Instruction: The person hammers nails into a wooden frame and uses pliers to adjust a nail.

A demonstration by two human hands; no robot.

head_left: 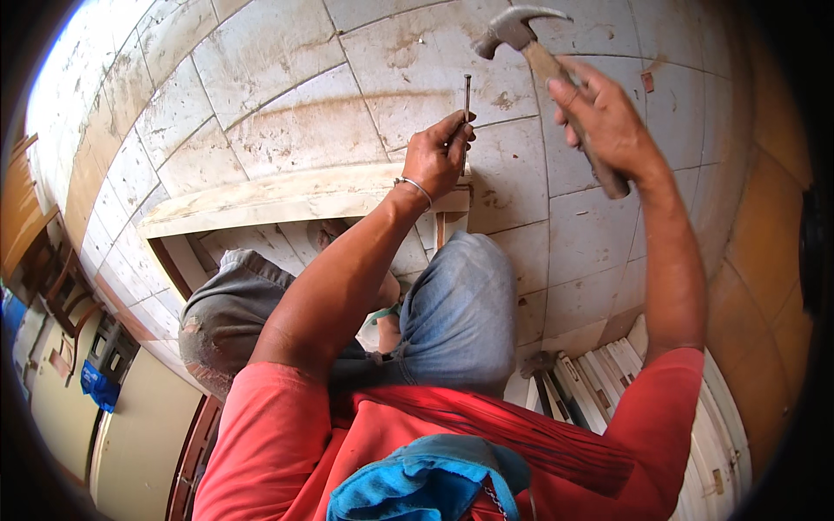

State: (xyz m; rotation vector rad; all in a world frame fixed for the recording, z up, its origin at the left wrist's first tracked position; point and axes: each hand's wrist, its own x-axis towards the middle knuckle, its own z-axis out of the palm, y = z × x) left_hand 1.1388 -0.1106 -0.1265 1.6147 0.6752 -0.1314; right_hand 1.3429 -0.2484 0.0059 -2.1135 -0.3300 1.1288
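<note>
My left hand (439, 156) is closed, thumb and fingers pinching a long, slim metal nail (467, 94) with a small flat head. The nail stands upright over the right end of a white wooden frame (287, 193); its tip is hidden behind my fingers. In my right hand (608, 122) is a claw hammer (543, 59), gripped around its wooden handle. The hammer is raised to the right of the nail, apart from it, with its metal head at the top. The frame lies on the floor before my bent knees.
Dusty white floor tiles (591, 234) surround the frame, with small debris scattered on them. By my right side lie a second hammer (540, 365) and several white wooden strips (608, 373). At far left are a blue bag (100, 386) and cream panels (143, 434).
</note>
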